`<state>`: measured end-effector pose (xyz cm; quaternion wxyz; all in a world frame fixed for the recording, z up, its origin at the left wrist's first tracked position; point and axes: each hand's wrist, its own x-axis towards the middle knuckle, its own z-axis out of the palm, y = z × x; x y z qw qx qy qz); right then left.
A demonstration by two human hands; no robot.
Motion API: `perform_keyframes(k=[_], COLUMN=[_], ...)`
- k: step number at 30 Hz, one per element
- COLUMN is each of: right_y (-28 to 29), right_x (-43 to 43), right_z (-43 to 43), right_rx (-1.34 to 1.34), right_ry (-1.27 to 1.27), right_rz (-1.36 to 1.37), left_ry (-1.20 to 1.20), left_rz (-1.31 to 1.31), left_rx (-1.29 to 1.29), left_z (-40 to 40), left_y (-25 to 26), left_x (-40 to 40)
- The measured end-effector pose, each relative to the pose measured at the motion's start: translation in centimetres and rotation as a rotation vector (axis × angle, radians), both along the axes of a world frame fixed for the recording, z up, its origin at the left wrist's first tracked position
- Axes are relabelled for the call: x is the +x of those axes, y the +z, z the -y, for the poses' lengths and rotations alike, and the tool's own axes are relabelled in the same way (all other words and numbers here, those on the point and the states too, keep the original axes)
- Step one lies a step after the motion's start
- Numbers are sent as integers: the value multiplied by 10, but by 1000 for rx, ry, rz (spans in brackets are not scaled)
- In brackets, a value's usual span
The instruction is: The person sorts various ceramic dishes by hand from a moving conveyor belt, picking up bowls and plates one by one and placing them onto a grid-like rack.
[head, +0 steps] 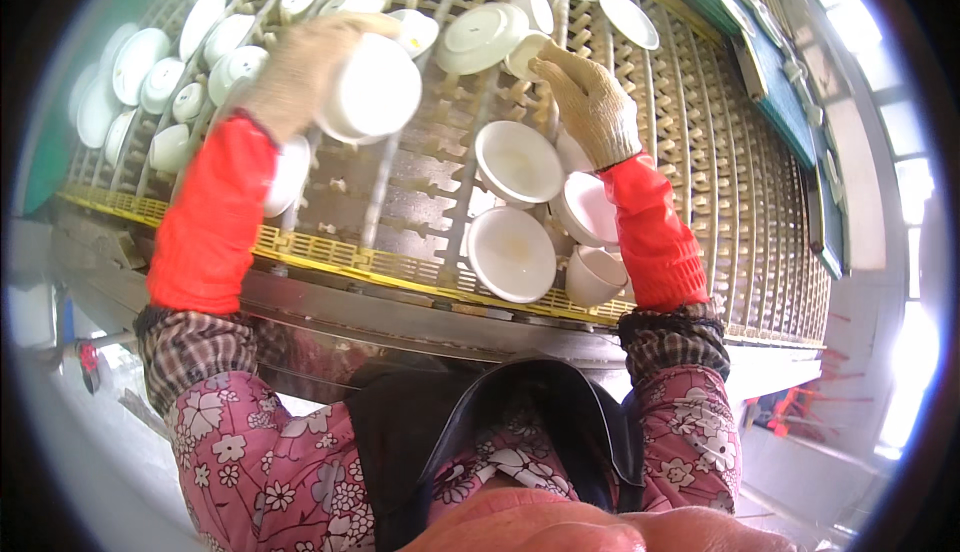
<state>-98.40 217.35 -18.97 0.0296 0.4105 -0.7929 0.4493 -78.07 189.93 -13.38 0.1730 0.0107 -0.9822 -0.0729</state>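
Note:
My left hand [300,76], in a beige knitted glove and slightly blurred, grips a white bowl [379,91] above the slatted conveyor [409,214]. On the right, my gloved right hand [589,102] has its fingertips at the edge of a small white cup [525,55]. Beside that cup lie an overturned white dish [476,34] and another cup [536,10]. Nearer my body, two round white bowls [519,162] face up towards me. A tilted bowl [589,207] and a white cup [596,276] lie by my right forearm, which partly hides the bowl.
White plates [141,64], bowls and cups crowd the conveyor's left side. One oval plate [628,19] lies at the far right. A yellow plastic edge strip [352,259] and a metal frame [322,304] run before me. Blue-green shelves [780,121] with ware stand beyond the right side.

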Motion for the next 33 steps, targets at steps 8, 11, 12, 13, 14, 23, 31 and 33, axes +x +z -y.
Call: perform_keyframes(k=[8, 11, 12, 13, 14, 23, 31, 33], right_y=[-3, 14, 12, 1, -9, -13, 3, -4], right_x=[-21, -10, -14, -21, -27, -50, -70, -84], right_z=[-10, 16, 28, 36, 47, 25, 65, 95], right_rx=[207, 496, 531, 481, 425, -190, 134, 116], right_ry=[-59, 11, -18, -42, -60, 283, -124, -175], right_rz=[-303, -221, -228, -249, -270, 506, -16, -135], left_ry=[316, -261, -342, -419, -490, -297, 129, -104], left_rz=[-124, -128, -106, -89, -66, 103, 143, 201], left_rx=[-179, -148, -217, -215, -217, 423, 31, 202], left_z=[-23, -77, -95, -105, -116, -81, -86, -112], left_y=[23, 15, 2, -25, -50, -23, 12, 23], left_x=[19, 5, -7, -17, -24, -19, -10, -10])
